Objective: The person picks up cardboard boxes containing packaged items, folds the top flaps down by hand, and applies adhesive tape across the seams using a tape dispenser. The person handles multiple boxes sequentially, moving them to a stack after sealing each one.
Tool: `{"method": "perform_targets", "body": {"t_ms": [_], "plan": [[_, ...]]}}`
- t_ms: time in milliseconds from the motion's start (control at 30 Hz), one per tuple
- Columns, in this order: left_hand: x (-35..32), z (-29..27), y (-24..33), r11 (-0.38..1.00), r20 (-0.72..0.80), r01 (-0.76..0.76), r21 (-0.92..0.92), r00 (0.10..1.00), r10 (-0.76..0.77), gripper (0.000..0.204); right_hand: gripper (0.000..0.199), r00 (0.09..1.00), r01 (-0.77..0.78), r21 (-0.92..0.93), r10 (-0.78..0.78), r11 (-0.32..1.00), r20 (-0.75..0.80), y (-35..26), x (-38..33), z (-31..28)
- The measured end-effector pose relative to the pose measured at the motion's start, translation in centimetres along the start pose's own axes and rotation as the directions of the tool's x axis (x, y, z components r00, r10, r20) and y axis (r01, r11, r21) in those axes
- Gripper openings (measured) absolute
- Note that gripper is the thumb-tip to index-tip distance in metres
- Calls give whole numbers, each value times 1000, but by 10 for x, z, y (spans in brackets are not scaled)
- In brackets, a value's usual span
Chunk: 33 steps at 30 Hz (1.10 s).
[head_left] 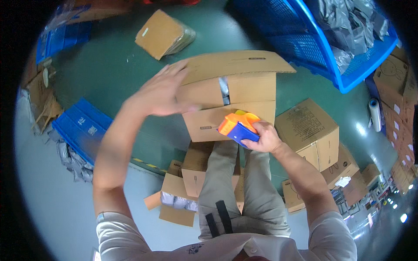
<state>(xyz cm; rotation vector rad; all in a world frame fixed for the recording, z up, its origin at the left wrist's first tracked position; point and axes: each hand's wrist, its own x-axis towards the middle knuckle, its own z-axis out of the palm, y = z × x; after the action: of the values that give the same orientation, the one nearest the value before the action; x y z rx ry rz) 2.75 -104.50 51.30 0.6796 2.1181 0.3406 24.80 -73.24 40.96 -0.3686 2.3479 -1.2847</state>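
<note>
In front of my legs is a large cardboard box (248,89) with its long top flaps folded partly inward. The far flap (226,65) tilts up, and a narrow gap shows something shiny grey inside. My left hand (163,91) is at the box's left end, fingers stretched out along the far flap and thumb apart, slightly blurred. My right hand (263,138) grips an orange and blue tape dispenser (239,126) with a yellow part, over the near flap (202,126). Whether the dispenser touches the cardboard I cannot tell.
A blue crate (324,56) with grey plastic packages stands far right. Beyond the box lies a cardboard stack (161,35). Closed boxes (309,126) sit at the right; an open carton (174,187) is by my legs. A blue crate (85,128) lies left.
</note>
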Motion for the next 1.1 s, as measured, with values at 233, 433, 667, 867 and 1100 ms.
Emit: {"method": "perform_targets", "body": {"t_ms": [233,433,667,867,1100], "plan": [[51,184,14,991,-409,-61,116,907,103,67,63,989,70,-34,-64,997,137,-5,-4,-19],[63,250,9,987,-625,88,135,781,16,59,53,990,60,-132,-41,989,137,-16,2,-67],[65,257,-1,989,-738,61,138,672,62,53,50,879,-1,-486,-230,874,-417,-24,219,-63],[71,247,-7,991,-785,-13,132,609,113,47,83,976,-217,-534,193,817,-100,47,374,-16],[66,262,-9,992,-847,-27,121,519,117,27,75,971,-222,-613,226,758,-72,28,343,33]]}}
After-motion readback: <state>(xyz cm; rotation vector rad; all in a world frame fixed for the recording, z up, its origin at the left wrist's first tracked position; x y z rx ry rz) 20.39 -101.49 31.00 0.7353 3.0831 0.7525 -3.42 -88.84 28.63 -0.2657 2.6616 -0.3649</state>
